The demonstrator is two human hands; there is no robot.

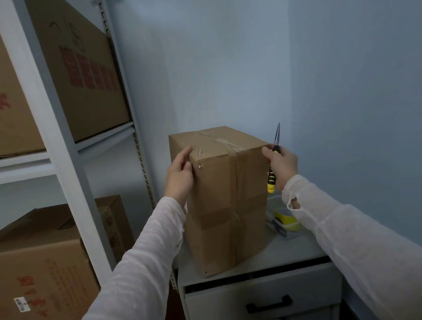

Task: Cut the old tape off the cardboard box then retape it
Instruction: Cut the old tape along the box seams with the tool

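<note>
Tall brown cardboard box [218,185] stands upright on the grey drawer cabinet [282,254]. Its old clear tape [222,142] runs eleven-to-five across the top, then down the front seam. The right hand [283,163], nearer, grips a yellow-and-black-handled cutter [277,135], blade pointing twelve, with the tape at its nine o'clock. The left hand [179,174] curls its fingers round the top-left corner.

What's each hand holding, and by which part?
Right hand grips a pointed tool by its yellow-black handle, tip up, beside the cardboard box. Left hand holds the box's upper left corner.
</note>
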